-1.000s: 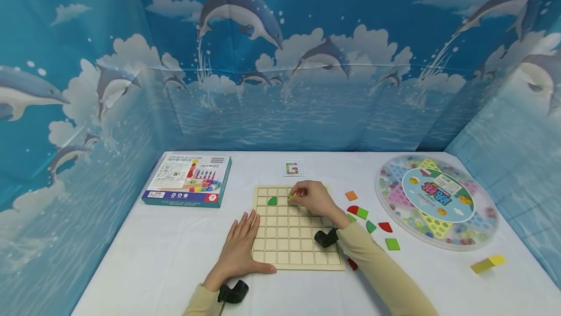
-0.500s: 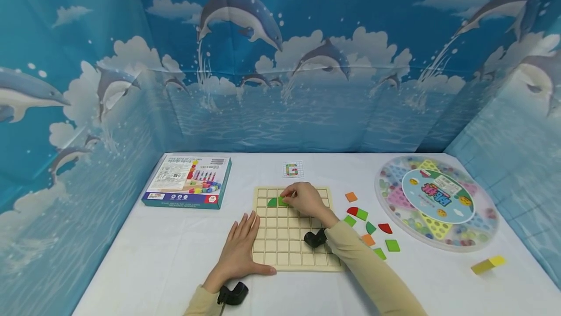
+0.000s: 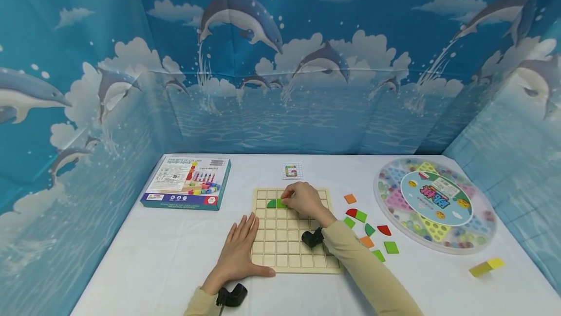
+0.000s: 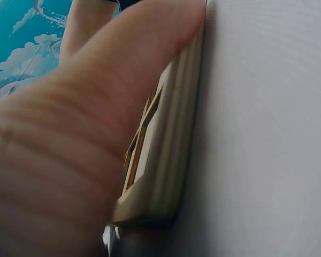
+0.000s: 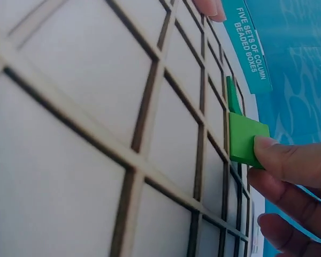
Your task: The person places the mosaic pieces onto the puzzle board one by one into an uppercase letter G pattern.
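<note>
Head view: I see the right hand (image 3: 303, 201) pinching a green square (image 3: 280, 204) at the board (image 3: 282, 248), just beside a green wedge (image 3: 271, 204). The left hand (image 3: 240, 252), fingers outstretched, rests at the board's near left corner. Loose tiles (image 3: 391, 247) lie on the counter (image 3: 144, 267) to the right.

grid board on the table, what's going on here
A person's right hand pinches a bright green square tile at the grid board, right beside a darker green quarter-round tile on it. Whether the square is fully seated is hard to tell. The left hand lies spread at the board's near left corner. Loose red, green and orange tiles lie to the board's right, and a card showing a multicoloured G lies just beyond it.
</note>
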`<state>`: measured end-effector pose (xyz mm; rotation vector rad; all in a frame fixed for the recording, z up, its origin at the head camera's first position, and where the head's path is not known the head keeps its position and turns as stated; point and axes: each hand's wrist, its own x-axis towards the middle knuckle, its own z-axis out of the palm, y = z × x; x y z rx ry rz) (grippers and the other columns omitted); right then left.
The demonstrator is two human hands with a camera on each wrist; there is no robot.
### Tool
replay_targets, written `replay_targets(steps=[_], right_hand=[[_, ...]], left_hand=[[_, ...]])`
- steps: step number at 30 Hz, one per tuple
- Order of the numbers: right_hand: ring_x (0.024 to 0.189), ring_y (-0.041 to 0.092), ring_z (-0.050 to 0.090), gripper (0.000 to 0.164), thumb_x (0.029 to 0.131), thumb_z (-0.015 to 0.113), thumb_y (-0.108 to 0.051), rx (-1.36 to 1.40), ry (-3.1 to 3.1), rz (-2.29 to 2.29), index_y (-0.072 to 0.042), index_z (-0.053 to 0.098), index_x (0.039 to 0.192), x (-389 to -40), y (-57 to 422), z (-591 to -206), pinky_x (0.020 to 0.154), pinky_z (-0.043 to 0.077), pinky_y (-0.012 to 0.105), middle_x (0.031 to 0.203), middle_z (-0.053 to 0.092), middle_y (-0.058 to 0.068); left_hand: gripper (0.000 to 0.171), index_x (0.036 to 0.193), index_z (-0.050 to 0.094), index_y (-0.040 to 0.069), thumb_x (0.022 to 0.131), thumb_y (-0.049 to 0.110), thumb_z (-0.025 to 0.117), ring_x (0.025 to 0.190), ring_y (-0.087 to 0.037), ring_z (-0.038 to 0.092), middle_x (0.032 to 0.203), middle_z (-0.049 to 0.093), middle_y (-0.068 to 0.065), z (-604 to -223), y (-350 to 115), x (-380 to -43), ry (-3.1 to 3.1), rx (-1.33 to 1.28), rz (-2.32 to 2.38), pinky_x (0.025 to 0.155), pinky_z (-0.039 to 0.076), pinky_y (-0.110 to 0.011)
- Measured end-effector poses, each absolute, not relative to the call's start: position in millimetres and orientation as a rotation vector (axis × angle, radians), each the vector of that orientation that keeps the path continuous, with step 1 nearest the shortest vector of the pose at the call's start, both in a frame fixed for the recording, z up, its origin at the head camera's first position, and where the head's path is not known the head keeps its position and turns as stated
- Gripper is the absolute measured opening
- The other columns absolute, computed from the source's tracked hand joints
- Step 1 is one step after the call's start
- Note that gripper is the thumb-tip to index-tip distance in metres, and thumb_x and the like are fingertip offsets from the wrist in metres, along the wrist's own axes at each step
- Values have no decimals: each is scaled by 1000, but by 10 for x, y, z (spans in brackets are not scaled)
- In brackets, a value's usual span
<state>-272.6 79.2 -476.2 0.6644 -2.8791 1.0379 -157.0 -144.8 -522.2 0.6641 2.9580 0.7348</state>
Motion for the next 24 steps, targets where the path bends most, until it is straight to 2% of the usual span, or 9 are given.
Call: replay_targets(steps=[9, 24], right_hand=[[67, 9, 54, 5, 84, 74, -19, 630, -2900, 908, -16, 76, 80, -2741, 767, -4751, 58, 46, 28, 75, 59, -8], [68, 10, 51, 4, 84, 74, -20, 605, -2938, 845, -17, 76, 80, -2696, 758, -4754, 57, 44, 28, 74, 57, -7]], left_hand=[[130, 151, 16, 2, 59, 77, 68, 143, -29, 0, 158, 7, -10, -5206, -1449, -1581, 2957, 667, 742, 111, 0, -48], [131, 151, 16, 2, 58, 78, 68, 143, -29, 1, 158, 7, -10, -5225, -1451, -1558, 2950, 669, 757, 111, 0, -48]])
